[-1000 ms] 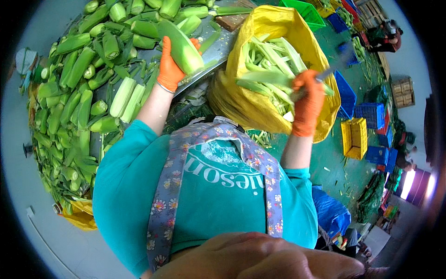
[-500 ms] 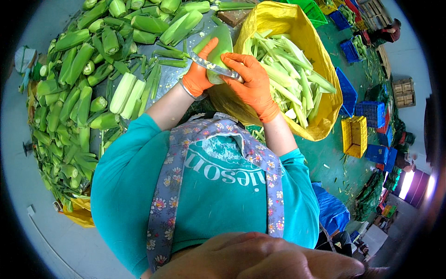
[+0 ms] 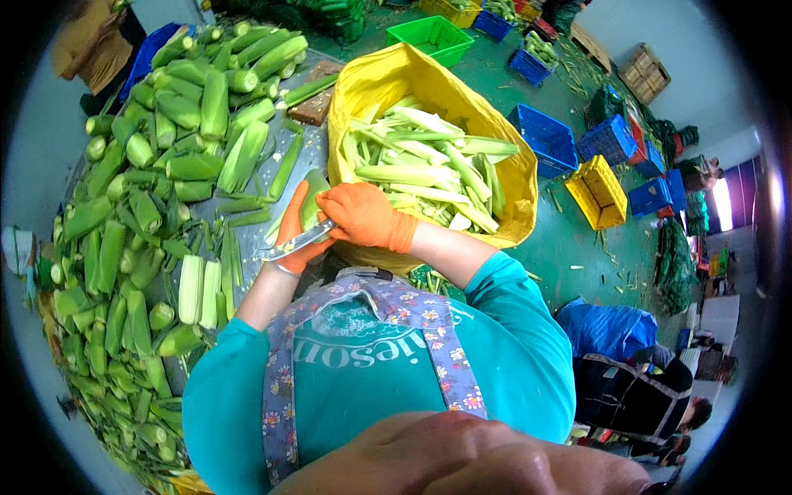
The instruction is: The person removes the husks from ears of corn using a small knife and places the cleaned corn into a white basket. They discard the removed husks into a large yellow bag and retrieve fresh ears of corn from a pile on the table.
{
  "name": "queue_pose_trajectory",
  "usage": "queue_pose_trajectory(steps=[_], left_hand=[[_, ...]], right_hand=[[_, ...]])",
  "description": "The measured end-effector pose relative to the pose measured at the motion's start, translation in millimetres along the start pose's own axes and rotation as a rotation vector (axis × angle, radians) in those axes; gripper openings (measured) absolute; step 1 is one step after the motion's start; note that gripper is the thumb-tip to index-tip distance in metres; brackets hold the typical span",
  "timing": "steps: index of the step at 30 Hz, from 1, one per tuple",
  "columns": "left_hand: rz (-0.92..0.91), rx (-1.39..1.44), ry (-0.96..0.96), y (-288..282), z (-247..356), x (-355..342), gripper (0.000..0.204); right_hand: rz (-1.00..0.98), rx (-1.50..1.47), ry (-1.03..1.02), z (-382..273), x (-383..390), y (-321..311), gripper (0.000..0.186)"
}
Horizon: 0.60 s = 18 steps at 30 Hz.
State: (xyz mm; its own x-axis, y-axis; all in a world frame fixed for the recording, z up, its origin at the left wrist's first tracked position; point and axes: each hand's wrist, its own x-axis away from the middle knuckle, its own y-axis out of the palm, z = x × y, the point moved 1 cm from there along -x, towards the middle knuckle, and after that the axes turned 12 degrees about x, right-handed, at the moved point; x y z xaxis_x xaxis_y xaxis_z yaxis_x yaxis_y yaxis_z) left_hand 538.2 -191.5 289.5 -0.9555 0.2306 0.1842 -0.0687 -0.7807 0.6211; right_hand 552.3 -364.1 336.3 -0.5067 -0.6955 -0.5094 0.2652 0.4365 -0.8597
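My left hand (image 3: pixel 290 231), in an orange glove, is closed round a green corn ear (image 3: pixel 313 198) in its husk, thumb stretched along it. In my right hand (image 3: pixel 363 216), also gloved in orange, is a knife (image 3: pixel 295 246). Its curved metal blade points left across the base of the ear, close to my left hand's wrist. Both hands are together at the near edge of the metal table (image 3: pixel 262 169). Two pale, trimmed corn ears (image 3: pixel 191 289) lie side by side left of my hands.
A big heap of green corn (image 3: pixel 124 247) covers the table's left side. Just right of my hands stands an open yellow sack (image 3: pixel 520 186) full of pale husks (image 3: pixel 429 165). Blue crates (image 3: pixel 544 142), a yellow crate (image 3: pixel 597 194) and a green crate (image 3: pixel 429 37) stand on the floor beyond.
My view has turned, so the scene sits differently in the picture. The knife has moved down from across the ear to its base, and my right hand has closed in against the ear.
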Motion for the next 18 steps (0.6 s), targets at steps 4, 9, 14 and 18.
queue_pose_trajectory(steps=[4, 9, 14, 18], left_hand=[[-0.233, 0.776, -0.428, -22.1, -10.3, -11.9, 0.047], [-0.07, 0.634, -0.413, -14.7, -6.3, -12.2, 0.046], [0.01, 0.387, -0.263, 4.1, -0.1, 2.4, 0.047], [-0.022, 0.585, -0.45, -19.2, -9.5, -1.7, 0.048]], right_hand=[[0.032, -0.057, 0.11, -0.3, -2.0, 8.6, 0.037], [-0.048, -0.126, 0.223, 6.0, -7.8, 3.3, 0.027], [-0.175, -0.201, 0.381, 11.9, -3.1, 22.4, 0.026], [-0.218, -0.217, 0.395, -15.7, -0.4, 3.9, 0.027]])
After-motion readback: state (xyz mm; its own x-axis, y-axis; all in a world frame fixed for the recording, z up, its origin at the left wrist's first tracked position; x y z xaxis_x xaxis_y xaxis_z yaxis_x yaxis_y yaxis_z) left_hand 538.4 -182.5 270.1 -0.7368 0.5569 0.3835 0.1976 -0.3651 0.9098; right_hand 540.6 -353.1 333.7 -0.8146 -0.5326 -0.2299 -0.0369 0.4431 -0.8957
